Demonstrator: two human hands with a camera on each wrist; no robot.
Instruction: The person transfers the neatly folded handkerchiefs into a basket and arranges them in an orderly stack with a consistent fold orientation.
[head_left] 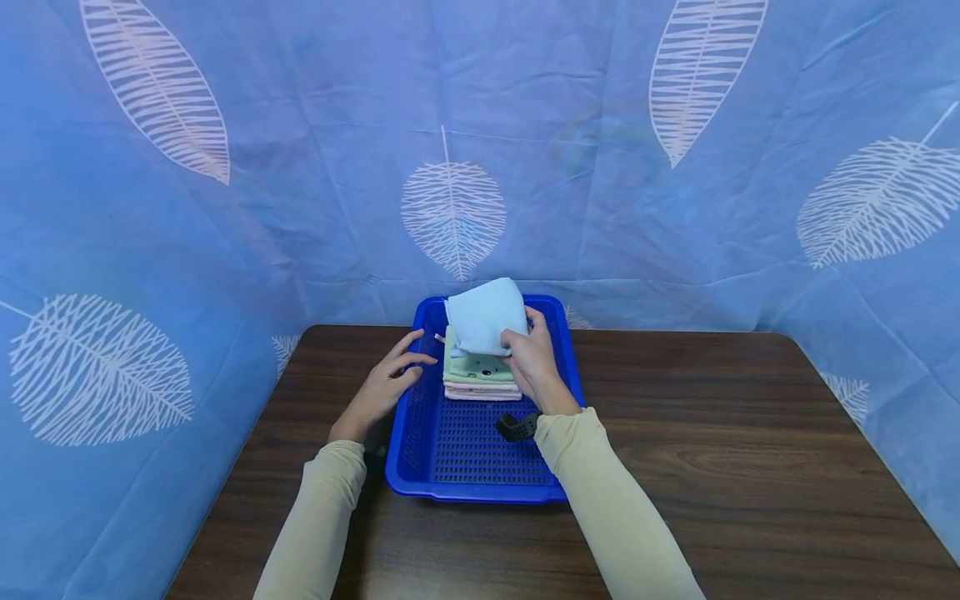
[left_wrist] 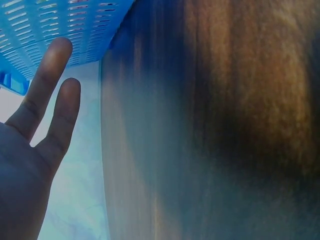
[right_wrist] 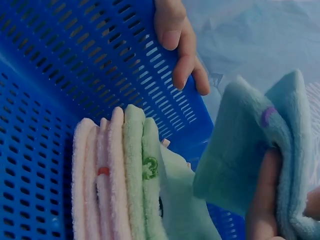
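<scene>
My right hand (head_left: 534,362) pinches a folded light blue towel (head_left: 487,317) by its right side, tilted above the stack. Beneath it lie a folded green towel (head_left: 480,367) with a small face print and folded pink towels (head_left: 480,392). In the right wrist view the pink towels (right_wrist: 100,185) and green towel (right_wrist: 137,175) show stacked folds, and the blue towel (right_wrist: 250,145) stands apart from them. My left hand (head_left: 386,385) has its fingers spread at the left rim of the blue basket (head_left: 487,492); its fingers (left_wrist: 62,107) are extended beside the basket wall in the left wrist view.
The basket stands on a dark wooden table (head_left: 712,433), near its back edge. Behind hangs a blue cloth (head_left: 337,208) with white leaf prints. A black wrist strap (head_left: 516,427) is at my right wrist, over the basket.
</scene>
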